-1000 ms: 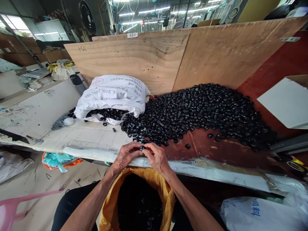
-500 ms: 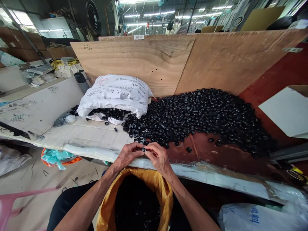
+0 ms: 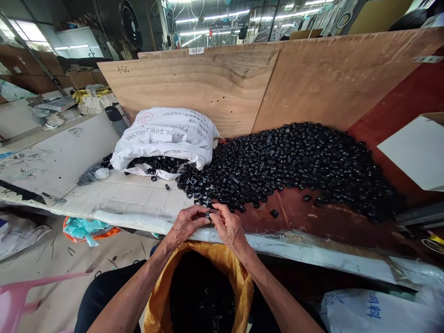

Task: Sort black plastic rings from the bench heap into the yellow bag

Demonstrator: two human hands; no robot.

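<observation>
My left hand (image 3: 189, 223) pinches a small black plastic ring (image 3: 207, 215) between thumb and fingertips at the table's front edge. My right hand (image 3: 228, 225) meets it from the other side, thumb and forefinger curled around the same piece. Just beyond the fingers, loose black rings (image 3: 194, 181) spill over the white tabletop and merge into a large heap of small black round parts (image 3: 294, 157). Below my wrists, between my legs, an orange-yellow woven sack (image 3: 244, 277) gapes wide, with dark parts inside that are hard to make out.
A white printed sack (image 3: 166, 132) lies on its side, black rings at its mouth. Plywood boards (image 3: 194, 88) wall off the back. A white box (image 3: 412, 152) is at the right, a pink stool (image 3: 21, 296) at lower left, and a white bag (image 3: 374, 310) at lower right.
My right forefinger has lifted and shifted slightly over the small ring, while my left hand keeps its pinch. The view has tilted a little.
</observation>
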